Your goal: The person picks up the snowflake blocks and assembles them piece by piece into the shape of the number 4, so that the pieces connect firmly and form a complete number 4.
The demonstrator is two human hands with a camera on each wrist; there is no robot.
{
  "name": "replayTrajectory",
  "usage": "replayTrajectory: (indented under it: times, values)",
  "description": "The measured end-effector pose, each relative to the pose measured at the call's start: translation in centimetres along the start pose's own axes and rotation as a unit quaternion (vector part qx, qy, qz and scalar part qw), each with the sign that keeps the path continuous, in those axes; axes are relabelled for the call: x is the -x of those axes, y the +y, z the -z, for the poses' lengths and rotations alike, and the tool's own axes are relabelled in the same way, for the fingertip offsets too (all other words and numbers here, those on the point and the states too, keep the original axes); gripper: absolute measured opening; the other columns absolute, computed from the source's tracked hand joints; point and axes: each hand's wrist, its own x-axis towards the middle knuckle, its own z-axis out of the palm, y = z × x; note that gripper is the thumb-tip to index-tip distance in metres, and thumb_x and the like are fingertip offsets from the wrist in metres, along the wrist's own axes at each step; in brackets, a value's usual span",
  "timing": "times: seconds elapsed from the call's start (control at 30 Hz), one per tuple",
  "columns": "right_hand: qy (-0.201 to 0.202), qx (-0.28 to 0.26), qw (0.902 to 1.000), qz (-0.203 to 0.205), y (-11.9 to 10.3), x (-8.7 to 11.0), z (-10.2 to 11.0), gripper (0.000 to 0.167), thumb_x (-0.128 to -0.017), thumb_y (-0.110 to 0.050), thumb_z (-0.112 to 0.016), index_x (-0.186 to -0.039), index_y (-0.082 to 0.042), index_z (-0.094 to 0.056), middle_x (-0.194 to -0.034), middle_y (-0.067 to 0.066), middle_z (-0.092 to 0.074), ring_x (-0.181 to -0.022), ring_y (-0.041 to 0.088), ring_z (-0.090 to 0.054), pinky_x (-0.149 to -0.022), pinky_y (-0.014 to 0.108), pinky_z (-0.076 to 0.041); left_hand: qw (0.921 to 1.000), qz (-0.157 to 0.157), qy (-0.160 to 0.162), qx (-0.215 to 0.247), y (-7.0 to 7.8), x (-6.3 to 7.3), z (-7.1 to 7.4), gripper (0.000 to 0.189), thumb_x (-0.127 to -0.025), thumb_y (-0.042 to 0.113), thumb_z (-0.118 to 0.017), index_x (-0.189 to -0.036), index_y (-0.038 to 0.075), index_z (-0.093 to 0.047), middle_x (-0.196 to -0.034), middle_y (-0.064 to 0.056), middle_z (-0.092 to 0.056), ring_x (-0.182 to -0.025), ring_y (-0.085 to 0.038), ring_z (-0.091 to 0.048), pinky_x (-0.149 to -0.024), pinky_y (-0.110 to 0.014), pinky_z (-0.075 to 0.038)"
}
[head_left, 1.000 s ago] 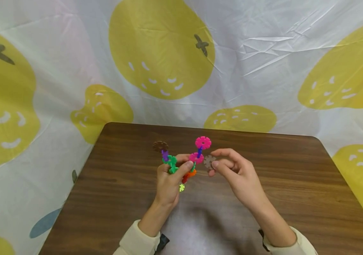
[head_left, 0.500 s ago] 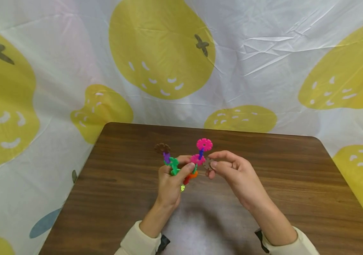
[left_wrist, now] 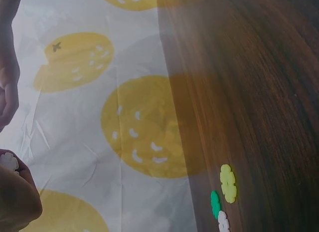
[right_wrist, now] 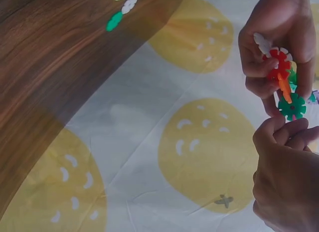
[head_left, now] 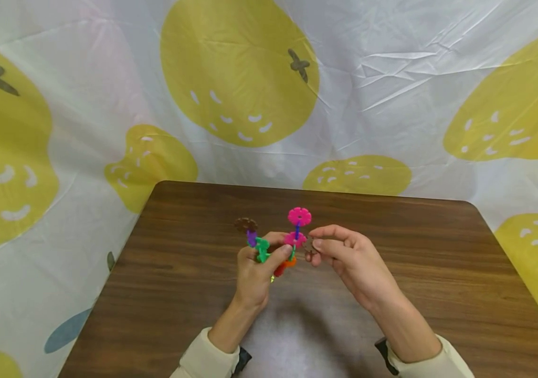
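Note:
In the head view my left hand (head_left: 254,275) grips a branching chain of interlocking notched plastic discs. One branch ends in a brown disc (head_left: 246,224) on a purple one (head_left: 252,238); the other rises through a lower pink disc (head_left: 294,240) and a blue link to an upper pink disc (head_left: 299,216). My right hand (head_left: 360,268) pinches a grey-brown disc (head_left: 308,244) at the right rim of the lower pink one. Whether their slots are joined cannot be told. The right wrist view shows red (right_wrist: 279,67), orange (right_wrist: 284,87) and green (right_wrist: 292,107) discs beneath the left hand.
Both hands are above a brown wooden table (head_left: 179,294). A white cloth (head_left: 382,115) with yellow fruit prints hangs behind it. Yellow (left_wrist: 228,183), green (left_wrist: 215,204) and white (left_wrist: 223,222) notched pieces lie against the brown surface in the left wrist view.
The right hand's grey-brown disc has moved left to the lower pink disc's rim and turned more edge-on. The left hand has shifted slightly right and down, tilting the chain.

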Motion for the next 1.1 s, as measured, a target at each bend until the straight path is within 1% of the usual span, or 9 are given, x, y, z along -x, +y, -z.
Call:
replayTrajectory:
  times: [0.1, 0.23, 0.33, 0.47, 0.63, 0.8, 0.93, 1.03, 1.1]
  values:
    - [-0.007, -0.01, 0.9999, -0.011, -0.08, -0.07, 0.13, 0.016, -0.102, -0.01, -0.061, -0.115, 0.001, -0.062, -0.087, -0.001, -0.068, -0.075, 0.011, -0.065, -0.083, 0.026, -0.057, 0.9998, -0.013, -0.01, -0.007, -0.21, -0.03, 0.11, 0.009, -0.089, -0.002, -0.07, -0.096, -0.005, -0.075, -0.096, 0.004, -0.076, -0.081, -0.009, -0.066, -0.066, -0.019, -0.052]
    - [-0.022, -0.02, 0.9994, -0.018, -0.18, -0.2, 0.42, 0.012, -0.102, -0.007, -0.059, -0.111, -0.002, -0.063, -0.083, -0.001, -0.067, -0.074, 0.01, -0.064, -0.081, 0.024, -0.056, 0.9992, -0.028, -0.022, -0.018, -0.35, -0.06, 0.24, 0.023, -0.089, -0.003, -0.071, -0.101, -0.021, -0.066, -0.097, 0.005, -0.076, -0.087, -0.01, -0.068, -0.072, -0.02, -0.055]
    - [-0.027, -0.02, 0.9991, -0.024, -0.28, -0.26, 0.62, 0.012, -0.102, -0.005, -0.057, -0.111, -0.002, -0.064, -0.082, -0.002, -0.067, -0.074, 0.01, -0.063, -0.08, 0.023, -0.056, 0.9988, -0.033, -0.028, -0.02, -0.37, -0.02, 0.3, 0.026, -0.088, -0.002, -0.072, -0.102, -0.023, -0.065, -0.097, 0.005, -0.076, -0.088, -0.01, -0.068, -0.071, -0.019, -0.055]
    - [-0.022, -0.014, 0.9992, -0.032, -0.42, -0.29, 0.66, 0.012, -0.102, -0.005, -0.057, -0.108, -0.003, -0.067, -0.088, -0.001, -0.069, -0.073, 0.009, -0.062, -0.078, 0.022, -0.057, 0.9978, -0.046, -0.042, -0.024, -0.49, 0.12, 0.41, 0.027, -0.089, -0.001, -0.073, -0.101, -0.023, -0.065, -0.098, 0.005, -0.076, -0.09, -0.01, -0.068, -0.07, -0.018, -0.055]
    - [-0.023, -0.016, 0.9991, -0.033, -0.25, -0.32, 0.4, 0.012, -0.102, -0.009, -0.059, -0.109, -0.003, -0.068, -0.093, 0.0, -0.07, -0.075, 0.008, -0.062, -0.081, 0.022, -0.057, 0.9978, -0.049, -0.037, -0.026, -0.5, 0.21, 0.54, 0.027, -0.09, 0.001, -0.074, -0.101, -0.022, -0.065, -0.099, 0.005, -0.076, -0.09, -0.012, -0.07, -0.071, -0.019, -0.057]
    - [-0.027, -0.025, 0.9991, -0.023, 0.01, -0.42, 0.04, 0.013, -0.103, -0.012, -0.061, -0.111, -0.002, -0.065, -0.093, 0.0, -0.066, -0.078, 0.009, -0.063, -0.083, 0.022, -0.057, 0.9993, -0.025, -0.018, -0.022, -0.28, 0.02, 0.56, 0.022, -0.089, 0.0, -0.072, -0.099, -0.019, -0.065, -0.098, 0.003, -0.076, -0.087, -0.012, -0.068, -0.07, -0.02, -0.055]
    - [-0.03, -0.036, 0.9989, -0.01, 0.22, -0.59, -0.17, 0.019, -0.104, -0.015, -0.06, -0.117, -0.001, -0.063, -0.093, -0.001, -0.065, -0.079, 0.01, -0.064, -0.085, 0.023, -0.058, 0.9999, -0.01, 0.001, -0.011, 0.04, -0.11, 0.62, 0.004, -0.088, -0.002, -0.071, -0.092, -0.003, -0.073, -0.098, 0.002, -0.076, -0.08, -0.009, -0.067, -0.065, -0.019, -0.052]
    - [-0.028, -0.033, 0.999, -0.007, 0.3, -0.64, -0.15, 0.024, -0.105, -0.019, -0.06, -0.122, -0.002, -0.062, -0.095, -0.002, -0.066, -0.079, 0.01, -0.065, -0.088, 0.025, -0.059, 0.9999, -0.004, 0.01, -0.005, 0.28, -0.15, 0.77, 0.017, -0.089, -0.003, -0.07, -0.089, 0.013, -0.076, -0.098, 0.001, -0.077, -0.074, -0.007, -0.065, -0.059, -0.018, -0.049]
    - [-0.023, -0.016, 0.9996, -0.003, 0.32, -0.63, -0.04, 0.028, -0.106, -0.023, -0.059, -0.125, -0.003, -0.062, -0.093, -0.003, -0.066, -0.079, 0.01, -0.066, -0.089, 0.027, -0.058, 0.9998, -0.002, 0.017, -0.005, 0.42, -0.18, 0.89, 0.022, -0.089, -0.003, -0.07, -0.089, 0.018, -0.077, -0.099, 0.001, -0.077, -0.074, -0.007, -0.066, -0.06, -0.018, -0.049]
